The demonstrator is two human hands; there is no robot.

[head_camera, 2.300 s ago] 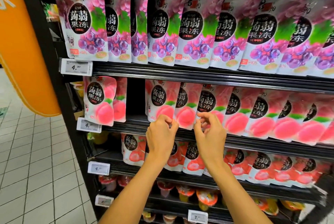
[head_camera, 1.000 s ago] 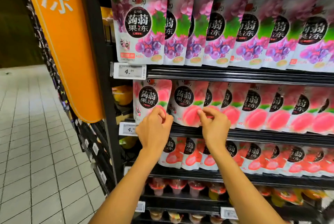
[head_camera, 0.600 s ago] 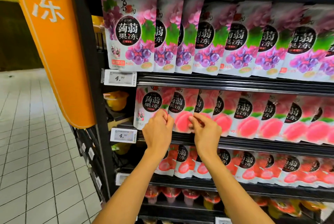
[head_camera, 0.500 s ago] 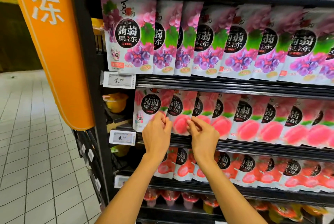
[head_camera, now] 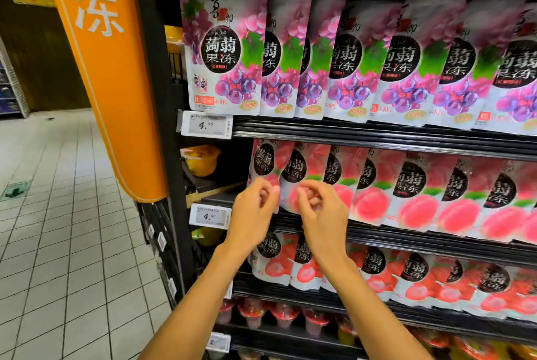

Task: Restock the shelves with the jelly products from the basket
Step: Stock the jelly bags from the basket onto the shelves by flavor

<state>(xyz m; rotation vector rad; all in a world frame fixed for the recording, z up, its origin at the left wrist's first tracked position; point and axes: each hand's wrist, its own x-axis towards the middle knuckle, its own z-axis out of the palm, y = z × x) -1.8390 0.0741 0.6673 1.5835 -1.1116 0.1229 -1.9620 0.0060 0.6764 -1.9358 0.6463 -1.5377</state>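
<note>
Both hands work at the left end of the middle shelf [head_camera: 421,240]. Left hand [head_camera: 252,214], fingers curled, pinches the lower edge of the leftmost peach pouch [head_camera: 263,160], which stands turned at an angle. Right hand [head_camera: 324,220] pinches the bottom of the second peach pouch [head_camera: 302,166] just beside it. Each pouch is glossy white and pink, with a round black label in white characters, a green leaf and a large pink peach. The row of overlapping peach pouches [head_camera: 418,194] runs on to the right, with grape pouches [head_camera: 223,54] on the shelf above.
</note>
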